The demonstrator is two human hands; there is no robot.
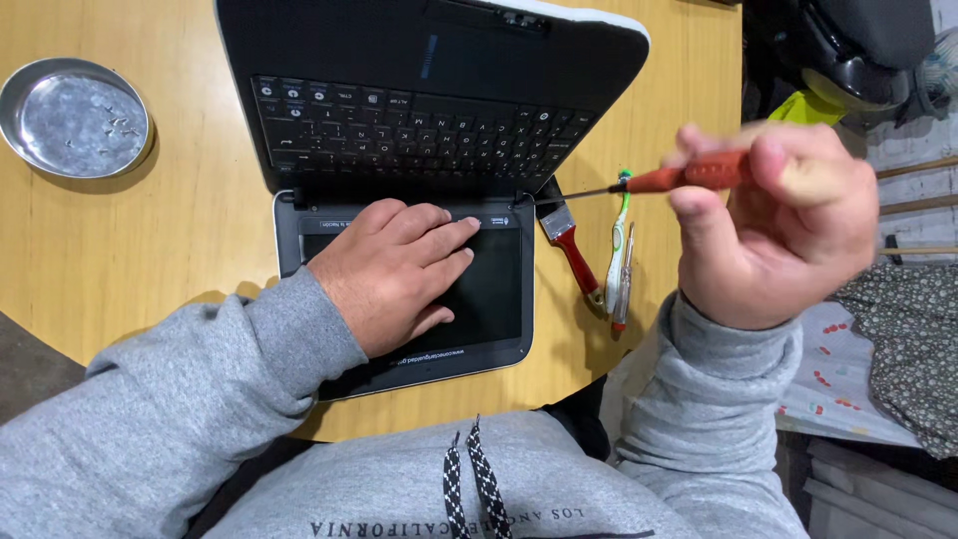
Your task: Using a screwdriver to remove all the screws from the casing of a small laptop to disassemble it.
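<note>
The left hand (pixel 394 269) lies palm down, fingers stretched flat and pointing right, its grey-sleeved forearm coming in from the lower left. The right hand (pixel 773 225) is raised, slightly blurred, fingers curled closed in a grip, wrist bent upward.

Bright even light, soft shadows, edges bowed

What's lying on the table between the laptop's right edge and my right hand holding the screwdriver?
In the head view, a small red-handled paintbrush and a toothbrush lie side by side on the wooden table, between the laptop and the right hand holding the screwdriver.
</note>
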